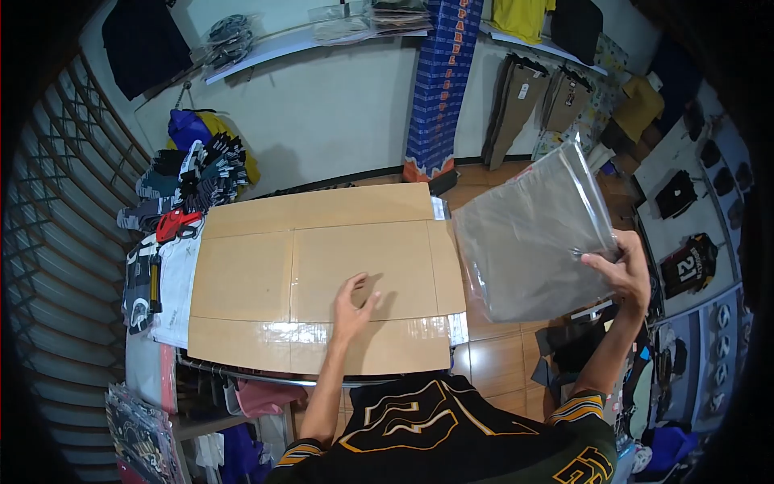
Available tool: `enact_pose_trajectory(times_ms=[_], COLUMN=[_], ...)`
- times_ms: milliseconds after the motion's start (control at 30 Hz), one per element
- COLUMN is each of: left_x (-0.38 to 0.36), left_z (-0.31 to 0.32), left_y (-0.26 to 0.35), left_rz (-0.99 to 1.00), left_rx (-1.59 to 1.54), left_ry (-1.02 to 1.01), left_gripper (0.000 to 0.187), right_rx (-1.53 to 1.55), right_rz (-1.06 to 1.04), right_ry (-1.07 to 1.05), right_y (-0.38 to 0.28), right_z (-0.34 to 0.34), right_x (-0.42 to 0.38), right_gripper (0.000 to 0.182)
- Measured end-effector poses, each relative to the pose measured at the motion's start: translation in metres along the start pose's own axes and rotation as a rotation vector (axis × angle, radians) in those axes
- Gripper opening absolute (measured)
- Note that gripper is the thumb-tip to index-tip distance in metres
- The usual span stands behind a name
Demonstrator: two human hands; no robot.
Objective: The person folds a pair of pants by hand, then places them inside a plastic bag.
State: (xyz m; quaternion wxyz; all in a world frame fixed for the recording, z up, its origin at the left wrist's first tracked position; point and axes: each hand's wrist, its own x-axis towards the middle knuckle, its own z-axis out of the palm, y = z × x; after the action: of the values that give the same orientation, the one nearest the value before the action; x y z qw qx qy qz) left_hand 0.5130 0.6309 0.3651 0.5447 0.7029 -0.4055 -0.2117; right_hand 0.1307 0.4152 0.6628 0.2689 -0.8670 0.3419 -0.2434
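Position of the clear plastic packet (528,242)?

— At 3 o'clock, taking the middle of the cardboard sheet (242,266) as the dial's centre. Raised above the tiled floor (493,363), tilted. Its 9 o'clock edge shows just beside the cardboard; contact cannot be told.

— State of the right hand (627,273)?

— Gripping the packet by its 3 o'clock side. Thumb flat on the near face; fingers mostly hidden behind. Number of layers in the plastic: cannot tell.

— And the left hand (353,310)?

— Holding nothing. Fingers apart and loosely curved, just off the dial's centre towards 5 o'clock, over the cardboard. Whether fingertips touch the surface: cannot tell.

— Surface details?

— Cardboard lies flat, crease lines visible, shiny tape along its 6 o'clock side.

— Surroundings?

— Heap of socks (214,168) at 10 o'clock. Red object (173,226) between 9 and 10, type unclear. Blue patterned pillar (435,89) at 1 o'clock. Khaki trousers (509,109) hang between 1 and 2.
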Motion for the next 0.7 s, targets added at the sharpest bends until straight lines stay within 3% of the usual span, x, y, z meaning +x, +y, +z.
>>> enact_pose_trajectory(times_ms=[33,100,233,300,333,500,700], left_x=[0.002,0.009,0.017,0.019,0.018,-0.013,-0.086], left_z=[0.008,0.022,0.042,0.044,0.041,-0.002,-0.041], left_y=[0.007,0.017,0.016,0.015,0.011,-0.014,-0.025], left_rz=[-0.001,-0.072,-0.102,-0.137,-0.135,-0.269,-0.329], left_rx=[-0.006,-0.196,-0.485,-0.877,-0.879,-0.61,-0.499], left_ry=[0.001,-0.17,-0.21,-0.212,-0.207,-0.227,0.013], left_gripper=[0.052,0.075,0.086,0.08,0.08,0.041,0.033], right_rx=[-0.018,-0.051,-0.091,-0.197,-0.047,-0.013,-0.183], right_rz=[-0.076,-0.168,-0.364,-0.422,-0.22,-0.162,-0.275], right_ry=[0.003,-0.034,-0.15,-0.132,-0.333,-0.37,-0.421], right_y=[-0.012,-0.031,-0.045,-0.032,-0.045,-0.025,0.015], right_z=[-0.005,-0.017,-0.03,-0.028,-0.026,0.056,0.216], right_x=[0.001,0.004,0.024,0.035,0.048,0.107,0.183], right_gripper=[0.029,0.029,0.033,0.038,0.041,0.044,0.041])
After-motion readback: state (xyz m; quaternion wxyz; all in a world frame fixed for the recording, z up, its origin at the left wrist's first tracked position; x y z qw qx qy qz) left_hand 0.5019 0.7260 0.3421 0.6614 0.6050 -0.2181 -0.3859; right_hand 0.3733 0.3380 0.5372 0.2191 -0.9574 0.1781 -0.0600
